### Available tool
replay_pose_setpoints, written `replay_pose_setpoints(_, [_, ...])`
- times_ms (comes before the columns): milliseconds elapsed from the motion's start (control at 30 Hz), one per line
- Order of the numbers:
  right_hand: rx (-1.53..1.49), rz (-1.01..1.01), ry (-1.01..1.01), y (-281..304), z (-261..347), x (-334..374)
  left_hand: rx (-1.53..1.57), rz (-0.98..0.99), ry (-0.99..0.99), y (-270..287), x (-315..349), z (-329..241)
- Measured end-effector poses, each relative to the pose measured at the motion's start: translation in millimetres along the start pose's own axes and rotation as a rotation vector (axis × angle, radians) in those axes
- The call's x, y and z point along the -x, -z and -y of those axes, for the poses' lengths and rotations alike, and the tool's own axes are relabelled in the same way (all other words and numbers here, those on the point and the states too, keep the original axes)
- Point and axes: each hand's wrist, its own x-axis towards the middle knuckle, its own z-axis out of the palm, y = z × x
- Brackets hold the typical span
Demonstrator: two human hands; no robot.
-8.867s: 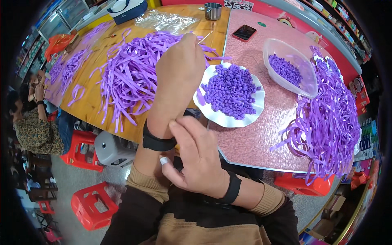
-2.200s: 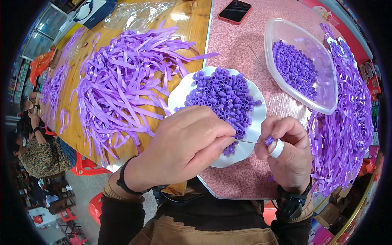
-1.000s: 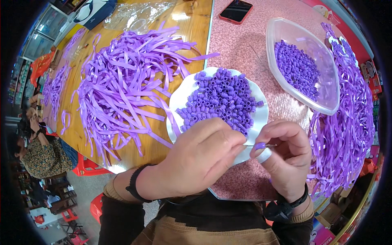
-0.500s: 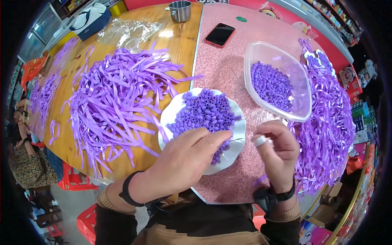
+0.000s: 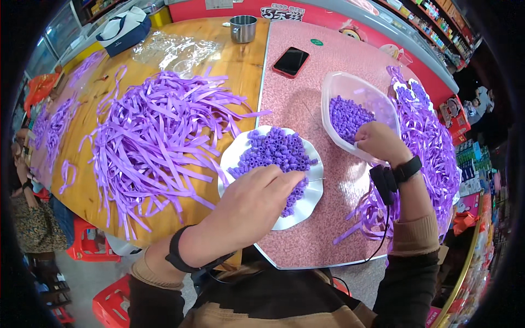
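Note:
Over a white scalloped plate [image 5: 315,199] heaped with small purple tube beads [image 5: 273,150], my left hand [image 5: 252,199] is closed in a pinch. From its fingertips a thin needle [image 5: 318,179] sticks out to the right, past the plate's rim. My right hand [image 5: 381,141] reaches into a translucent plastic tub [image 5: 331,134] and touches the purple beads [image 5: 347,117] inside. Its fingers are curled in, and their tips are hidden, so what they hold does not show. A wristband is on each of my wrists.
Purple ribbons [image 5: 153,139] lie piled on the wooden tabletop to the left. More ribbon strands [image 5: 426,158] hang along the right edge. A phone [image 5: 291,62], a metal cup [image 5: 243,29], crumpled clear plastic [image 5: 172,46] and a dark-and-white bag [image 5: 123,31] are toward the back.
My right hand has moved from beside the plate up and right into the tub, its fingers now on the beads. My left hand stays over the plate with the needle.

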Motion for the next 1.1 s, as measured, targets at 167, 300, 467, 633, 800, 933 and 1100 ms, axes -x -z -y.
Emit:
replay_pose_setpoints(167, [-0.011,-0.008,-0.076,-2.2,10.7,-0.5,-0.015,-0.007,-0.021,0.6,3.3,-0.8])
replay_pose_setpoints(300, [-0.052,-0.045,-0.008,-5.7,0.4,-3.7,-0.031,-0.005,-0.046,0.5,3.2,-1.7])
replay_pose_setpoints(467, [0.036,-0.005,-0.064,-2.2,3.1,-5.4,-0.033,-0.005,-0.066,0.5,2.4,-1.6])
replay_pose_setpoints(633, [0.244,-0.028,-0.108,-4.7,4.9,-8.3,-0.085,0.023,-0.092,2.1,1.0,-2.7])
replay_pose_setpoints(800, [0.254,-0.008,-0.1,-4.5,0.7,-11.5,-0.095,0.032,-0.098,0.9,2.4,-0.8])
replay_pose_setpoints(933, [0.223,-0.051,-0.058,-3.9,-0.4,-10.0,-0.101,0.04,-0.106,-0.1,2.8,0.2])
replay_pose_setpoints(1100, [-0.147,-0.298,-0.148,11.4,10.2,6.6,-0.1,0.026,-0.115,-0.5,1.0,-0.9])
